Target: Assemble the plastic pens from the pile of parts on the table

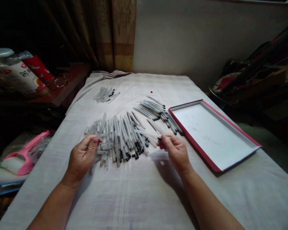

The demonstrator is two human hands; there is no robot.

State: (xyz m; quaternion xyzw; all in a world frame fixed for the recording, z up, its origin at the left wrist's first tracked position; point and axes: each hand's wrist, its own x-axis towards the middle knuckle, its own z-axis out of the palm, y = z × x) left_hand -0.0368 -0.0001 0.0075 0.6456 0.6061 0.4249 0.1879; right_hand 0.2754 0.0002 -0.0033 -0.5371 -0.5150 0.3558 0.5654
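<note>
A big pile of clear pen barrels with black tips [121, 137] lies spread on a white cloth-covered table [139, 191]. My left hand [83, 156] rests on the pile's left edge, fingers curled round some clear pieces. My right hand [174, 148] pinches one thin clear pen [146, 133] by its end, holding it level above the pile. A second heap of pens [156, 111] lies further back to the right, and a small bunch [105, 95] sits at the far left.
A shallow red-edged box lid with a white inside [213, 134] lies to the right. A tiny red bit [151, 92] sits far back. On a dark shelf to the left stand packets [16, 73]; a pink-handled tool [26, 155] lies lower left.
</note>
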